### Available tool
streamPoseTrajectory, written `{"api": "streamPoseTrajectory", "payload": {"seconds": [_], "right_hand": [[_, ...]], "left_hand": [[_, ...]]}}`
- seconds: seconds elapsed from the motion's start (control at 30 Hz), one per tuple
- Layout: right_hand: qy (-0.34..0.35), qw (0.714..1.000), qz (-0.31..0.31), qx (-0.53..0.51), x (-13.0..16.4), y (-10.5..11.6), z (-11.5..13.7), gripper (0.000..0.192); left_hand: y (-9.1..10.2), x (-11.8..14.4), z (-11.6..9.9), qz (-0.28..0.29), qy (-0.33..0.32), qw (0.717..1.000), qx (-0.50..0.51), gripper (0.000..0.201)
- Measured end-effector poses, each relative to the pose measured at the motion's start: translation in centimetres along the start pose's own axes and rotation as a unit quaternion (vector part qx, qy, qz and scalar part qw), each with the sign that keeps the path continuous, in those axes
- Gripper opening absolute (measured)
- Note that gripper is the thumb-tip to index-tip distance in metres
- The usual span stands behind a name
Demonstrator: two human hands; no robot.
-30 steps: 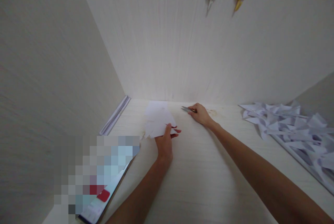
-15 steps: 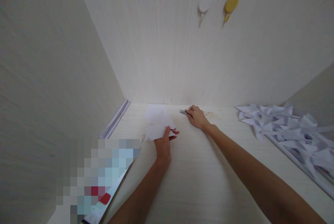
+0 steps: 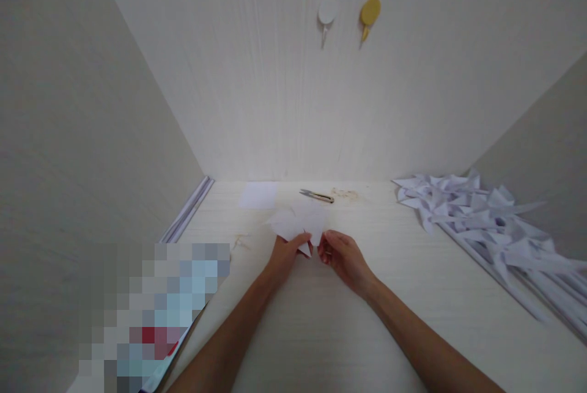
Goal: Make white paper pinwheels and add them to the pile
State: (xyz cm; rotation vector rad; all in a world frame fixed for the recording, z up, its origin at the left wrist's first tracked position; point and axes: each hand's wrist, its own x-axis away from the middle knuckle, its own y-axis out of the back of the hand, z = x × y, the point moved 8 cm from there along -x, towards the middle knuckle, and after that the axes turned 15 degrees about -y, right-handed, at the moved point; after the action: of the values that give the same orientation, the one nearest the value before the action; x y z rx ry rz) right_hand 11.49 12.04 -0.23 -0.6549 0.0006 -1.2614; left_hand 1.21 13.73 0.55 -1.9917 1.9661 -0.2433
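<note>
A white sheet of paper (image 3: 296,220) with cuts in it is held up over the white table, its flaps spread. My left hand (image 3: 285,255) grips its lower edge, thumb on top and fingers beneath. At the paper's right corner my right hand (image 3: 343,257) is closed, thumb and fingers pinching the edge. Small thread snips (image 3: 317,196) lie on the table just beyond the paper, near the back wall. Flat against that wall, to the left, rests another white paper piece (image 3: 259,195).
White paper pinwheels (image 3: 477,203) with stick-like rolled tubes are heaped at the right. Thin paper rolls (image 3: 188,209) lie along the left wall, behind a partly blurred device (image 3: 160,362). White (image 3: 326,12) and yellow (image 3: 370,11) hooks hang on the back wall. Small tan scraps (image 3: 346,194) dot the table.
My right hand has let go of the snips and come back to the paper's right edge. The held paper has moved right, apart from the sheet at the wall. The view has shifted right.
</note>
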Motion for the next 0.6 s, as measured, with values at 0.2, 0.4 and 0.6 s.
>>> {"api": "streamPoseTrajectory", "payload": {"seconds": [0.2, 0.4, 0.6], "right_hand": [[-0.040, 0.999, 0.014, 0.000, -0.9, -0.2, 0.0, 0.024], [-0.039, 0.998, 0.043, 0.027, -0.9, -0.3, -0.2, 0.018], [-0.039, 0.996, 0.066, 0.038, -0.8, -0.7, -0.2, 0.015]], "left_hand": [[-0.6, 0.3, 0.4, 0.036, 0.018, 0.999, -0.002, 0.010], [0.4, 0.2, 1.0, -0.004, 0.031, 0.999, -0.010, 0.012], [0.8, 0.2, 1.0, -0.028, 0.030, 0.999, -0.023, 0.014]]}}
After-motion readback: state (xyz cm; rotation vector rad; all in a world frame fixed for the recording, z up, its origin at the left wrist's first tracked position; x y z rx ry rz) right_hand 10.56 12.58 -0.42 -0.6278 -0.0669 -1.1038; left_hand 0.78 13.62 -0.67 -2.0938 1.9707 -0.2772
